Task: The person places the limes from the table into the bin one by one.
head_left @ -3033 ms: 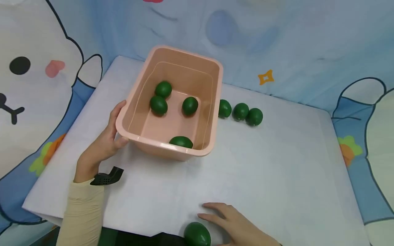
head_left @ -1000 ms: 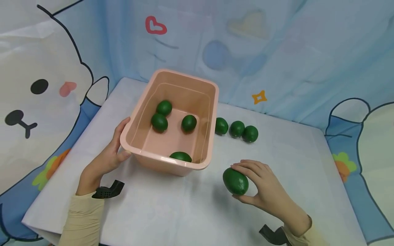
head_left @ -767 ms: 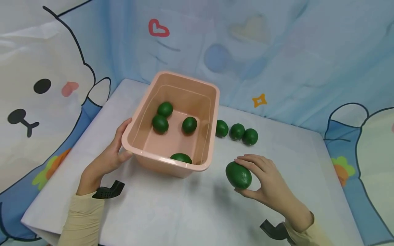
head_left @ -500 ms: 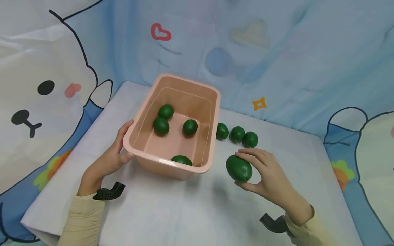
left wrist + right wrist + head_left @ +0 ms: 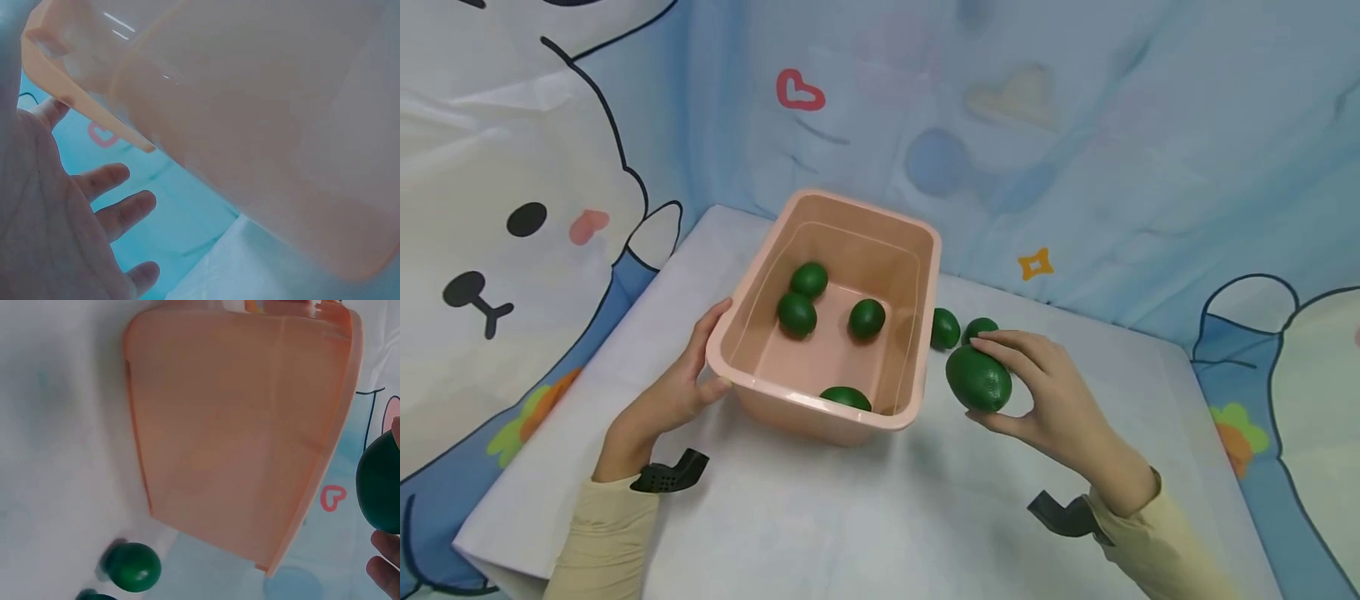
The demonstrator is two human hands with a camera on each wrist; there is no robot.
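A pink plastic tub stands on the white table, with several dark green egg-shaped fruits inside. My left hand lies against the tub's near-left corner, thumb on the near wall and fingers along the left side. In the left wrist view those fingers are fairly straight beside the tub. My right hand grips one green fruit just right of the tub, at about rim height. The right wrist view shows that fruit at the frame's edge, beside the tub.
Two more green fruits lie on the table behind the tub's right side, one partly hidden by my right hand. One of them appears in the right wrist view. A cartoon-printed cloth backdrop encloses the table's far and side edges.
My right hand picked up the green fruit from the table's near edge and carried it away from me to beside the tub's right wall. My left hand stayed on the tub.
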